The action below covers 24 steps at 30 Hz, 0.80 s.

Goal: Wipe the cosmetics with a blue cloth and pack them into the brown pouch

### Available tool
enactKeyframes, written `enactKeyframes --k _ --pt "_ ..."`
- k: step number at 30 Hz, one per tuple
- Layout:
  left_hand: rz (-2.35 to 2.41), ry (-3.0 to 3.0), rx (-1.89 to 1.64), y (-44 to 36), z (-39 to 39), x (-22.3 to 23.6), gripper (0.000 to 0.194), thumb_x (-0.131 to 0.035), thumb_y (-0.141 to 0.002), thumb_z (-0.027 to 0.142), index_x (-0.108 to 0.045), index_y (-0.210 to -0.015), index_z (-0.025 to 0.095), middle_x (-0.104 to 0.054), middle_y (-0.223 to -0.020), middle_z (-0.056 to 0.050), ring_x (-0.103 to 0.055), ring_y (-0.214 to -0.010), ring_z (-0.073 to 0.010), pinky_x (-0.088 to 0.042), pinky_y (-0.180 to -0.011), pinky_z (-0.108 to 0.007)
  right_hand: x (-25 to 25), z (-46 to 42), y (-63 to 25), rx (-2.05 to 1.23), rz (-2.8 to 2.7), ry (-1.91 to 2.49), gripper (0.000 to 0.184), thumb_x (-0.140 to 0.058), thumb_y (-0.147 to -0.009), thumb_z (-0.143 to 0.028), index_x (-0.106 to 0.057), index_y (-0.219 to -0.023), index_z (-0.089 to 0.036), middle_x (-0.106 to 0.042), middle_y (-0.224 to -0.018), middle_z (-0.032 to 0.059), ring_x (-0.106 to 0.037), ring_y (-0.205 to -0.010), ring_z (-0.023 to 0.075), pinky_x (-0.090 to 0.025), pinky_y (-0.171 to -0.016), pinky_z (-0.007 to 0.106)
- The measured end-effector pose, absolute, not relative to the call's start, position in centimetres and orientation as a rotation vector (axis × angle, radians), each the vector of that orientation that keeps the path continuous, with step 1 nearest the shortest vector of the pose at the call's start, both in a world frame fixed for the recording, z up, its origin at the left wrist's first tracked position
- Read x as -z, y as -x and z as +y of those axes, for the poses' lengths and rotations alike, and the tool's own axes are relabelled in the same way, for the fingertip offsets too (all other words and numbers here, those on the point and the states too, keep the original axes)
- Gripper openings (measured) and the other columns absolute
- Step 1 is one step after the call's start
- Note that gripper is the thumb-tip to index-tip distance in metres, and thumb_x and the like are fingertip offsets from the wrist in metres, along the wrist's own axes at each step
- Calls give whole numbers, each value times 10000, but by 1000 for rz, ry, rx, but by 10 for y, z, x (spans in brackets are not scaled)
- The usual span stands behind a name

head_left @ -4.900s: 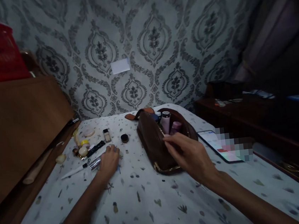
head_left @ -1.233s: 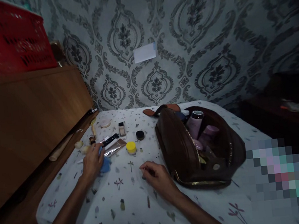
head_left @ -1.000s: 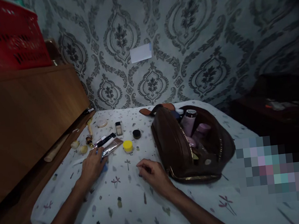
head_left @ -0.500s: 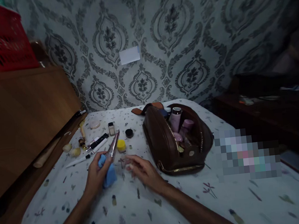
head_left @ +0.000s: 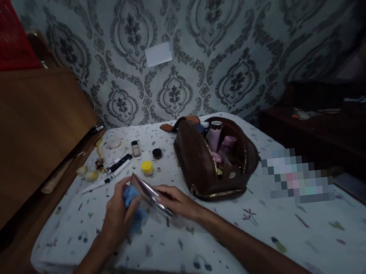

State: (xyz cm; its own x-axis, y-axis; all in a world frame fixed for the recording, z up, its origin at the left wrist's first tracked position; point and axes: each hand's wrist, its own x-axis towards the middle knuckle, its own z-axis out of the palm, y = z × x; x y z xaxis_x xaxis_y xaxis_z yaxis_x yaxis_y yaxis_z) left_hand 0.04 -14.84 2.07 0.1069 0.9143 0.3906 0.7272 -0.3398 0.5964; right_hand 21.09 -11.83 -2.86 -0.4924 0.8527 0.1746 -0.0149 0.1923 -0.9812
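Note:
Over the near part of the patterned cloth, my right hand [head_left: 178,203] is closed on a shiny silver-and-brown squeeze tube [head_left: 150,194], tilted with its flat end up and to the left. My left hand [head_left: 115,211] is closed on a crumpled blue cloth [head_left: 137,220], close beside the tube's flat end; whether the cloth touches the tube I cannot tell. Just beyond the hands sits a jar with a yellow lid [head_left: 147,168]. To the right stands a brown zip bag [head_left: 194,162], gaping, with a lilac bottle [head_left: 215,137] and other lilac containers inside.
Farther left lie a white pen-like stick [head_left: 95,186], a black tube [head_left: 120,164], a small black-capped bottle [head_left: 135,148], a round black-lidded pot [head_left: 157,153] and two pale puffs [head_left: 92,175]. A wooden cabinet [head_left: 28,127] borders the left; a blurred-out phone [head_left: 296,175] lies right.
The tube was lifted from the table by my left hand and is now in my right hand. The blue cloth stays in my left hand. Earlier, my right hand was at the bag's zip.

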Motion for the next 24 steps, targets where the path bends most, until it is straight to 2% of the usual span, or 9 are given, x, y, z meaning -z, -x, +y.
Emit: enactKeyframes --k 3,5,8,11,14,17,20,24 --pt "1748 -1992 -1056 6 -145 -24 440 -399 -930 505 -487 -1232 196 -668 -857 -36 -650 -761 -224 -509 -720 -356 30 -119 -211 -1104 -1840 967 471 -681 -837 -434 -663 -1225 -168 -606 -920 41 -566 -808 171 -471 -745 301" --pt "1752 -1944 -1049 6 -142 -22 390 -321 -950 482 -497 -1146 195 -643 -787 -21 -628 -711 -214 -496 -692 -350 32 -117 -213 -1008 -1857 1031 440 -690 -827 -396 -667 -1209 -179 -608 -927 46 -575 -809 170 -475 -734 300" --pt "1746 -1985 -1096 1 -139 -18 305 -340 -945 430 -511 -1043 197 -630 -827 -31 -616 -742 -208 -498 -715 -352 34 -113 -221 -1083 -1855 1020 461 -740 -783 -387 -660 -1197 -202 -612 -957 45 -585 -801 157 -493 -711 286" --pt "1643 -2160 -1151 -5 -139 -15 224 -419 -946 364 -544 -1017 193 -620 -935 -58 -613 -871 -212 -510 -814 -358 33 -109 -232 -1272 -1893 940 669 -820 -693 -418 -597 -1291 -217 -571 -1096 57 -595 -797 140 -532 -725 295" --pt "1454 -2383 -1148 -14 -143 -8 179 -443 -974 287 -569 -1061 194 -594 -1052 -80 -600 -1009 -211 -509 -896 -354 30 -110 -237 -1274 -2040 860 844 -860 -651 -426 -506 -1394 -240 -501 -1273 85 -595 -1033 204 -542 -871 346" --pt "1229 -2606 -1111 -24 -148 6 186 -461 -988 246 -572 -1126 189 -584 -1125 -97 -601 -1054 -206 -523 -913 -351 29 -114 -236 -1128 -2186 830 976 -881 -636 -389 -398 -1469 -228 -445 -1392 111 -467 -1291 274 -432 -1080 424" --pt "991 -2853 -1063 -32 -149 23 306 -484 -989 271 -523 -1276 174 -595 -1202 -138 -587 -1127 -248 -524 -946 -415 36 -114 -232 -975 -2235 840 1025 -875 -653 -327 -320 -1504 -195 -402 -1444 149 -381 -1384 297 -340 -1159 454" --pt "1010 -3003 -871 -32 -145 35 514 -471 -984 243 -354 -1476 151 -551 -1354 -201 -509 -1267 -318 -479 -1008 -524 48 -110 -231 -792 -2210 913 1000 -828 -712 -281 -253 -1526 -197 -394 -1445 175 -359 -1395 310 -338 -1157 499"
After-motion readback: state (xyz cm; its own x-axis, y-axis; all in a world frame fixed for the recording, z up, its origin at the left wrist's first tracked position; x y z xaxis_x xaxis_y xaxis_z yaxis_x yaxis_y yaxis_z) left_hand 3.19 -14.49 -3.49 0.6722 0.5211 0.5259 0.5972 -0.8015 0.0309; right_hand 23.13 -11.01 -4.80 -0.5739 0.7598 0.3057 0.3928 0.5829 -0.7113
